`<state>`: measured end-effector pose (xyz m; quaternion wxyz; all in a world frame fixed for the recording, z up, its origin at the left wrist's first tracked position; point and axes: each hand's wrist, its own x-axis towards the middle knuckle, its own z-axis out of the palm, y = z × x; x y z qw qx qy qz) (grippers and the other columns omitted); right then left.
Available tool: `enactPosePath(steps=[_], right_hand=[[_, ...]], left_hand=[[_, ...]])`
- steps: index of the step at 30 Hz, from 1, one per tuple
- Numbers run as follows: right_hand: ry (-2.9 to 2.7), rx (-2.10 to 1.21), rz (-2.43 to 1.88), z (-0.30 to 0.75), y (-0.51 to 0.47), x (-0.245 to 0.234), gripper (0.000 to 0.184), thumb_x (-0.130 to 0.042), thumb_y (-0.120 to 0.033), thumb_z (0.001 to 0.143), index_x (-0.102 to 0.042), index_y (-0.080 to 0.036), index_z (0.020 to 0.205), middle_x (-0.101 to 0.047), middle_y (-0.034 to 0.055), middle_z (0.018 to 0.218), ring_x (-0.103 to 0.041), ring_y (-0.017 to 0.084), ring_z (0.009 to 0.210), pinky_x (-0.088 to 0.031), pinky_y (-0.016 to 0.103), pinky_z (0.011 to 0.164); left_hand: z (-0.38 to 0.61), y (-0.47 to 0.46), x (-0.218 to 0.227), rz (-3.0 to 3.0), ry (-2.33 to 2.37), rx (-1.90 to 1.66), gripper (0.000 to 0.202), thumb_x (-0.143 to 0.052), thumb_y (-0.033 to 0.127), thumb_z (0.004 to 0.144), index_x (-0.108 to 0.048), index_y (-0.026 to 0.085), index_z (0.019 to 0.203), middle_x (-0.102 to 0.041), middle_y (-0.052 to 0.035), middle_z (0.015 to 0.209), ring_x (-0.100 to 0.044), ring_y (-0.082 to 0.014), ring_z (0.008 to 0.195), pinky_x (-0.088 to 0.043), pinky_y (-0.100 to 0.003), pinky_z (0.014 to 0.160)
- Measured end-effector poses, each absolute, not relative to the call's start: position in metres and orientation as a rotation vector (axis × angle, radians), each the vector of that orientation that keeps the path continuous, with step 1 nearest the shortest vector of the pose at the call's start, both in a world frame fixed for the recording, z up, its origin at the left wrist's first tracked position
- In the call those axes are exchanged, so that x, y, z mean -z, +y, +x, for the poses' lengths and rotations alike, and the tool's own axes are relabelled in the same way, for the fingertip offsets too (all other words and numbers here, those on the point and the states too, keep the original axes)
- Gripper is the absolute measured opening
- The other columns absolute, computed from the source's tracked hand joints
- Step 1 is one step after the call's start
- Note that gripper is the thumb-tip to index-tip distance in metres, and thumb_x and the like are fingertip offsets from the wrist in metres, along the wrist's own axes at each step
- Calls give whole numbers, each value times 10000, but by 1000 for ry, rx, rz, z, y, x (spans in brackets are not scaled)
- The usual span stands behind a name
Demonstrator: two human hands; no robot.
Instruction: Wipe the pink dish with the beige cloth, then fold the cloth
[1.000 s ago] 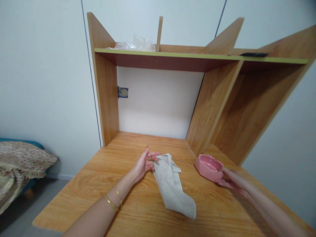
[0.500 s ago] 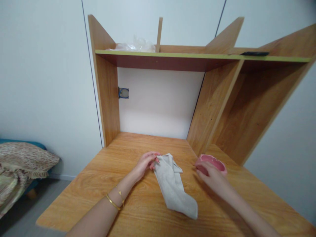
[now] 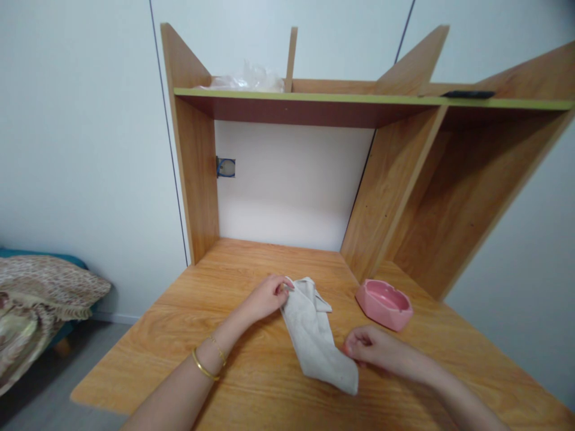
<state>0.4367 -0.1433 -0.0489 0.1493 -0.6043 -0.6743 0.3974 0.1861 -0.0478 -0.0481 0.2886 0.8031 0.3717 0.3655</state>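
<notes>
A light grey sock lies on the wooden desk, its cuff end folded over at the top and its toe pointing down to the right. My left hand pinches the upper left edge of the cuff between thumb and fingers. At the sock's right edge, near the foot part, my right hand has its fingers curled together, with the fingertips at the fabric. How much cloth they grip is hard to see. Just beyond that hand stands a pink faceted ashtray.
A wooden shelf unit rises at the back of the desk. On its upper shelf lie a clear plastic bag and a flat black object. An exposed wall socket box shows behind. A patterned blanket is at far left.
My right hand has moved from beside the ashtray down and toward me, to the sock's right edge. My left hand has closed its fingers more tightly on the cuff.
</notes>
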Motion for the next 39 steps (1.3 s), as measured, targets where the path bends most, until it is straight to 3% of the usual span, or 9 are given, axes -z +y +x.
enactPosePath(steps=[7,10,16,21,24,34,39], right_hand=[[-1991,-1006,-1902,437,-143,33,90,-585,-182,549,-557,-146,627,-441,-61,504,-355,56,472,-217,183,433],[-1978,-831,-1857,441,-142,7,72,-583,-191,570,-568,-158,632,-469,-46,524,-399,73,496,-264,185,454],[-1949,-453,-1740,451,-137,-57,73,-602,-265,609,-594,-195,586,-550,-17,531,-468,112,526,-317,206,477],[-1870,-265,-1734,455,-127,-93,91,-612,-286,629,-591,-199,614,-553,-25,503,-479,105,477,-329,207,458],[-1842,-195,-1735,460,-114,-106,68,-597,-264,655,-574,-202,638,-544,-39,488,-455,87,431,-323,200,430],[-1615,-185,-1725,461,-71,-144,54,-560,-167,703,-511,-170,680,-605,-19,561,-427,52,337,-308,173,340],[-1566,84,-1703,450,-58,-162,42,-569,-173,689,-540,-155,713,-585,-22,550,-423,45,339,-349,179,385]], left_hand=[[192,-57,32,2431,1017,-794,303,-468,119,717,-599,233,964,-550,-52,868,-489,-209,845,-367,-300,792],[198,-45,35,2433,1003,-831,312,-453,119,731,-590,231,989,-545,-63,884,-486,-212,843,-375,-297,766],[199,-7,47,2450,978,-806,203,-517,83,661,-647,198,768,-491,-34,677,-466,-201,754,-376,-297,744],[203,0,48,2439,999,-778,70,-646,218,627,-651,212,697,-521,-16,703,-484,-201,802,-385,-290,762],[204,4,40,2418,1123,-825,95,-647,289,651,-648,209,702,-507,-19,755,-475,-205,839,-377,-308,785],[188,26,-43,2494,1502,-990,100,-539,264,776,-610,203,809,-488,-66,934,-410,-246,1023,-291,-377,895],[180,23,-87,2629,1782,-1114,125,-506,271,810,-595,197,857,-503,-80,975,-433,-244,1004,-312,-363,844]])
